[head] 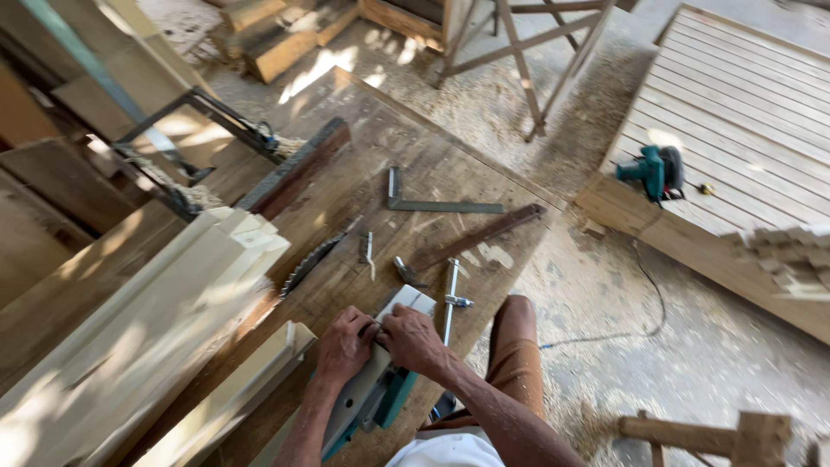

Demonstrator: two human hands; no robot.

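Dappled daylight, glare on pale planks (pixel 130 320), edges blurred

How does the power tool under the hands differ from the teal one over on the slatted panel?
The power tool on the bench lies under both hands, the left hand and right hand on its grey plate; the teal power tool sits untouched on the slatted panel. The first looks long and flat, the second compact and rounded. Both have teal housings.

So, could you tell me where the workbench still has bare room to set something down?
Bare board lies between the steel square and the saw blade, and along the bench's far edge. It is crowded near both hands on the planer, and the stacked planks fill the left.
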